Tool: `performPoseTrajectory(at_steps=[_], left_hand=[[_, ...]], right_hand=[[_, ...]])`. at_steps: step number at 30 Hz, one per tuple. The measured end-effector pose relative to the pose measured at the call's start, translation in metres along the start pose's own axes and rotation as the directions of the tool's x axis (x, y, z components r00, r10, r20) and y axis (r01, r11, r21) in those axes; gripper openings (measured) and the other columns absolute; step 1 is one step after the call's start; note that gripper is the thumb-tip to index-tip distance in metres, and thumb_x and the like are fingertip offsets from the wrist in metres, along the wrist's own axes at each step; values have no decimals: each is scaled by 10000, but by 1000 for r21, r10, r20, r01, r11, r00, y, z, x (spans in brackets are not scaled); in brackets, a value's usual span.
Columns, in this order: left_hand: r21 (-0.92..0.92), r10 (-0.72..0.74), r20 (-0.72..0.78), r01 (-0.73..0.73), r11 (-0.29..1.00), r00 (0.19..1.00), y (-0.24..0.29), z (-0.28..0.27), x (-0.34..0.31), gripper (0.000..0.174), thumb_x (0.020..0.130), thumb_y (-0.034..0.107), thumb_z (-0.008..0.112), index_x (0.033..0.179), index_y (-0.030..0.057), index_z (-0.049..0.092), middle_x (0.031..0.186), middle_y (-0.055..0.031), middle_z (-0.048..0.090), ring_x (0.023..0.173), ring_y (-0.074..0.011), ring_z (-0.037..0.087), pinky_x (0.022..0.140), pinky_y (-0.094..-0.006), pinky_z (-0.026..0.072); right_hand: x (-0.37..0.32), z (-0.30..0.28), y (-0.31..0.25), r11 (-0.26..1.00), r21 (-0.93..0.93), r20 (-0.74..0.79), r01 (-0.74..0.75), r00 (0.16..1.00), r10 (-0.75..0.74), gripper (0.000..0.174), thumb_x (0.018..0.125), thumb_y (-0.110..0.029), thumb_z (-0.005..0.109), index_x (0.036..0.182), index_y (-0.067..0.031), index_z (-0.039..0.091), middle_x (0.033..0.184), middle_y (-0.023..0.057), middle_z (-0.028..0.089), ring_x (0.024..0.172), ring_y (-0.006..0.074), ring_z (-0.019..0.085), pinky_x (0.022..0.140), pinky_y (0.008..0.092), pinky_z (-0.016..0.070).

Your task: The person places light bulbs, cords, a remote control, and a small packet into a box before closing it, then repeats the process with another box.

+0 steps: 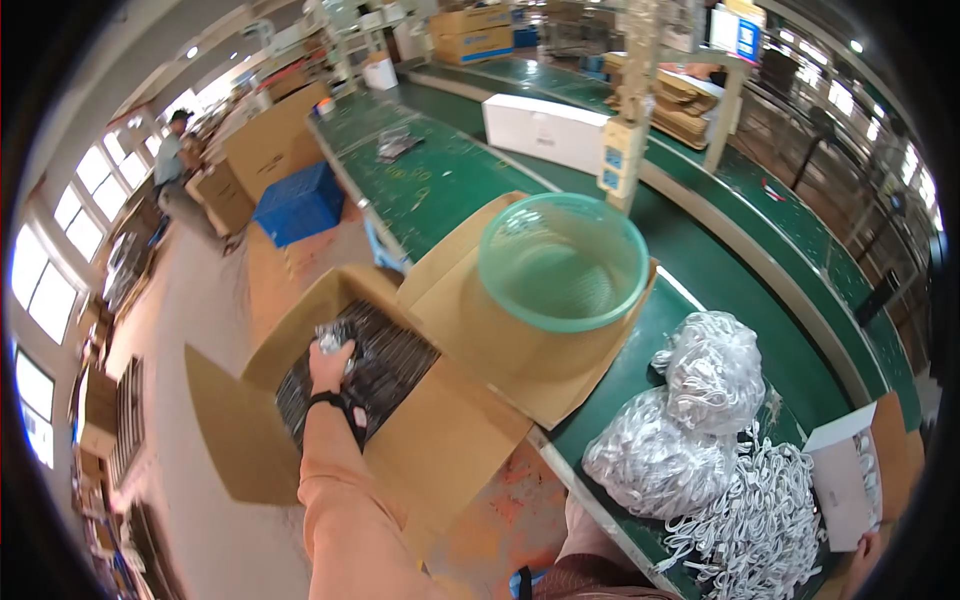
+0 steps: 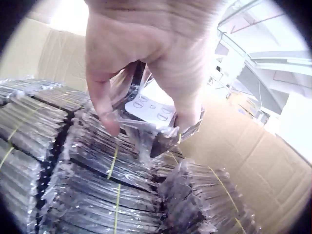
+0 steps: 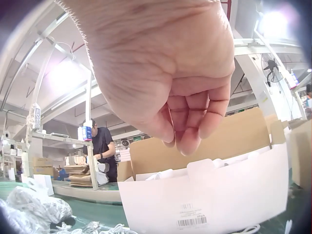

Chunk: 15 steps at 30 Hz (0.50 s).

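The left hand point(image 1: 330, 365) is reached down into an open cardboard box point(image 1: 240, 440) that stands on the floor beside the green counter point(image 1: 450, 180). Thumb and fingers pinch a plastic-wrapped packet point(image 2: 146, 119) of dark parts, which is raised just above the rest. A white label with printed ovals shows through its wrap. Under it the box is packed with rows of like bundles point(image 2: 97, 185), each in clear film with a thin yellow band round it. The right hand point(image 3: 165, 73) hangs over the near end of the counter with its fingers curled in toward the palm, holding nothing. It is just above an open white carton point(image 3: 209, 200) with a barcode label on its flap. On the counter between the two hands lie two clear bags of white cables point(image 1: 700, 400) and a loose heap of white cables point(image 1: 760, 520). A translucent green basin point(image 1: 563, 262) rests on a sheet of cardboard at the counter's edge. Farther along the counter lies a long white box point(image 1: 545, 130), and a blue crate point(image 1: 298, 203) stands on the floor.
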<state>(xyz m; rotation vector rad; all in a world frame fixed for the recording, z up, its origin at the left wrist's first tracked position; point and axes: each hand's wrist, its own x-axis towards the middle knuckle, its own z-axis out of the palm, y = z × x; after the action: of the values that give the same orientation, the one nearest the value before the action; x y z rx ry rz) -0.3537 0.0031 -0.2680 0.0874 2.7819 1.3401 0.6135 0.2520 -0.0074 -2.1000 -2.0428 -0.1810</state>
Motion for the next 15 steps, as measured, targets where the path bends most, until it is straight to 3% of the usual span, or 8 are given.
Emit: performPoseTrajectory(at_steps=[3,5,7,8,11,13,14,15], left_hand=[[-508,-39,159,116,853,987,49,-33,-41,420,815,187,742,1139,96,491,971,-63,609,888,-189,636,626,-342,571],[-622,8,231,141,770,973,79,-48,-61,418,830,188,724,1163,107,484,1002,-60,612,897,-193,640,649,-375,580],[-740,106,384,237,629,917,115,-59,-91,413,862,194,684,1213,133,473,1061,-52,619,929,-207,645,692,-417,590],[-761,155,454,292,579,877,131,-62,-108,411,880,199,660,1240,148,469,1089,-49,623,953,-216,646,710,-426,590],[-773,441,621,415,479,648,153,-35,-148,528,874,328,664,1329,143,469,1248,-92,594,1115,-271,598,806,-435,566],[-733,629,662,526,430,408,182,-5,-189,594,879,370,652,1353,81,440,1281,-140,577,1136,-297,596,810,-419,578],[-694,701,658,582,423,276,199,10,-217,610,884,380,642,1350,48,429,1275,-159,578,1114,-298,609,813,-411,582],[-676,665,685,598,430,297,217,18,-260,649,888,422,618,1345,2,427,1311,-180,553,1141,-306,595,825,-370,581]], right_hand=[[11,1,6,997,63,24,48,998,-50,206,912,-144,594,1077,-47,671,984,134,689,925,242,659,819,329,506],[5,-7,-25,977,209,16,54,998,-58,231,928,-121,576,1129,-35,650,1006,115,686,898,190,651,777,303,513],[28,23,-7,864,496,44,91,991,-130,95,901,2,541,987,24,572,874,61,576,818,147,569,698,277,474],[19,20,-49,801,580,-8,147,984,-175,100,895,7,548,989,23,577,890,60,579,824,147,570,709,273,475],[2,2,-162,692,556,-179,461,879,-442,135,823,39,600,952,15,630,949,102,638,875,202,593,765,305,473],[0,-31,-235,566,599,-121,566,763,-635,202,755,90,609,939,10,631,919,125,642,873,257,619,773,333,487],[2,-36,-261,410,607,-216,681,638,-739,239,737,97,612,954,-3,633,934,133,642,903,292,623,775,349,498],[6,-30,-277,306,703,-209,642,598,-774,274,738,76,639,996,-14,637,985,139,644,924,314,623,797,365,500]])
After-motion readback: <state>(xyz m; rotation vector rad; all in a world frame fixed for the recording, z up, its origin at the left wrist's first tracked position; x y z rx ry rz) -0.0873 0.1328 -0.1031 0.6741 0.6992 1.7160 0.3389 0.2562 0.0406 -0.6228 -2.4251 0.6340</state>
